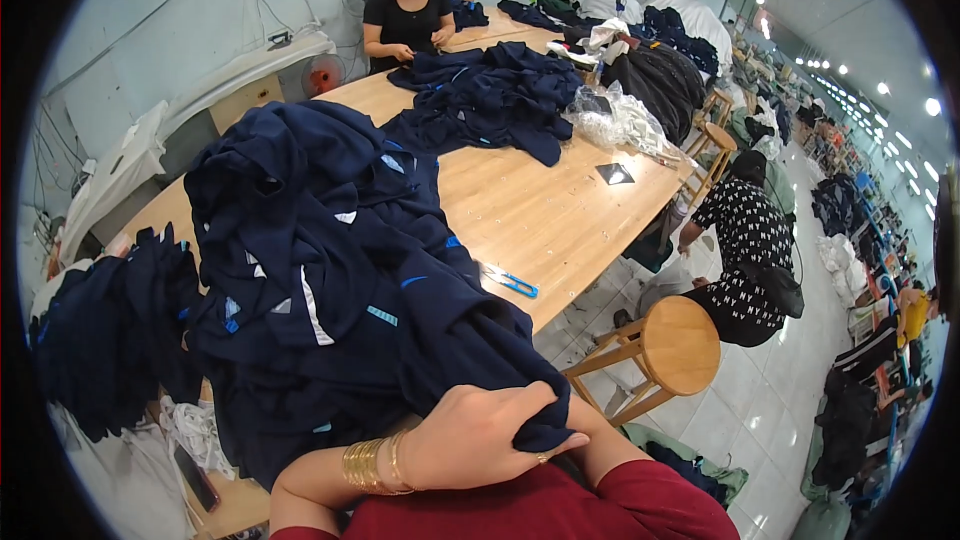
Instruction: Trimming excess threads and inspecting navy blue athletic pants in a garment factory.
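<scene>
Garment [330,270] soft, limp, light (navy heap on worktop [540,210]); left hand [480,435] pinches fabric edge; right hand hidden, cannot tell. Best hold: hem.

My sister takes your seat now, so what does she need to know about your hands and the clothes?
Left hand: gripping a fold of a navy garment at the table edge.
Right hand: hidden behind the left arm and cloth; can't tell.
Garment pile: heaped in front on the wooden table. Blue clippers lie right of it.
Done or left: can't tell which pieces are finished.
</scene>
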`<state>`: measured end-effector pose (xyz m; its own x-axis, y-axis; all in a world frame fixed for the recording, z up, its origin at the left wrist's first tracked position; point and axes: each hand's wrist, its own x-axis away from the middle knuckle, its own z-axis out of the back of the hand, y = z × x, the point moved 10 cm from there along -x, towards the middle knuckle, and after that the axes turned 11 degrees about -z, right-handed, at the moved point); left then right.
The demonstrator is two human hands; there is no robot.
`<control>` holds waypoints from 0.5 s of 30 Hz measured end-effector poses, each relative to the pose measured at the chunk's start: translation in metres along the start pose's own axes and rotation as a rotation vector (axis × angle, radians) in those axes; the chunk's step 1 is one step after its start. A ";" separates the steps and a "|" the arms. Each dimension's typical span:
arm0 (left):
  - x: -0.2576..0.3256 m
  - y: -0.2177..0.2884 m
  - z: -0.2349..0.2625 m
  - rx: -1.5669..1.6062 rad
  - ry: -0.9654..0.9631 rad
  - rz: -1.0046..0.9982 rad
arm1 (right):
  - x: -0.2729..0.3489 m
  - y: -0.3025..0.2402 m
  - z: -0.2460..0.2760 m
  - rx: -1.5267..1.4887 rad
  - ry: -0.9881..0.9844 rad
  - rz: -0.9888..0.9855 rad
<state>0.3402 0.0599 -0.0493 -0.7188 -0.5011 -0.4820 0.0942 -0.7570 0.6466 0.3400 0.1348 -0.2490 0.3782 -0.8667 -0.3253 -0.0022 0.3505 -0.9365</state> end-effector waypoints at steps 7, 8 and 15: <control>0.006 0.022 -0.017 0.377 -0.230 -0.088 | -0.005 -0.013 -0.024 0.026 -0.037 0.145; 0.006 0.016 -0.016 0.513 -0.261 -0.024 | -0.009 -0.016 -0.019 0.045 -0.021 0.171; 0.095 -0.126 0.061 1.400 0.958 0.605 | -0.016 -0.038 0.021 0.175 0.092 0.328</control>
<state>0.2177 0.1329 -0.1402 -0.1547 -0.9722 0.1755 -0.7910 0.2284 0.5676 0.3533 0.1423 -0.2052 0.2987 -0.7241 -0.6216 0.0517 0.6627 -0.7471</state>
